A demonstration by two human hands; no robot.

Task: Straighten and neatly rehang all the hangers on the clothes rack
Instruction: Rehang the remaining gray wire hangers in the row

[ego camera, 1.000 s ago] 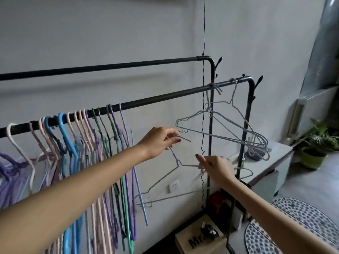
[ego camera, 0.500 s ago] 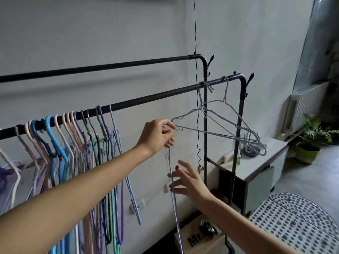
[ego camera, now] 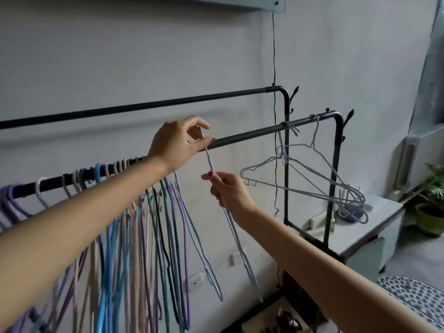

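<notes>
A black clothes rack has a front rail and a higher back rail. My left hand pinches the hook end of a pale blue wire hanger right at the front rail. My right hand pinches the same hanger's neck just below, and its body hangs edge-on toward the floor. Several coloured hangers hang close together on the rail's left part. Near the rail's right end, a few tangled wire hangers hang crooked.
A thin black cord drops down the wall behind the rack. To the right stand a grey cabinet with small items, a potted plant and a radiator. A dotted rug lies on the floor.
My left hand has lifted the wire hanger from below the rail up to it. The hanger turned edge-on, and my right hand went from open beside it to pinching its neck.
</notes>
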